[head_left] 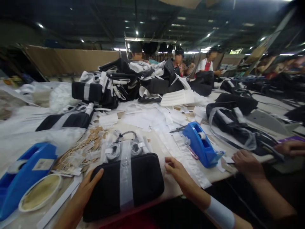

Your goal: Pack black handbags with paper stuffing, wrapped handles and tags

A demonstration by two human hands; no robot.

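A black padded bag (145,178) lies at the table's front edge, with a strip of clear plastic wrap (126,171) around its middle. Behind its top edge, two rolled cords in white wrapping (112,152) and a dark handle (128,133) stick out. My left hand (88,187) grips the bag's left end, thumb on the upper face and the other fingers hidden. Just off the bag's right side, my right hand (175,171) hovers with loosely bent fingers apart and nothing visible in them.
Blue tape dispensers stand at right (202,146) and left (26,175), the latter near a white bowl of paste (40,192). Scissors (177,129) lie near white sheets (143,117). Black bags (87,92) are piled behind. A co-worker's hands (247,163) are at right; other people sit beyond.
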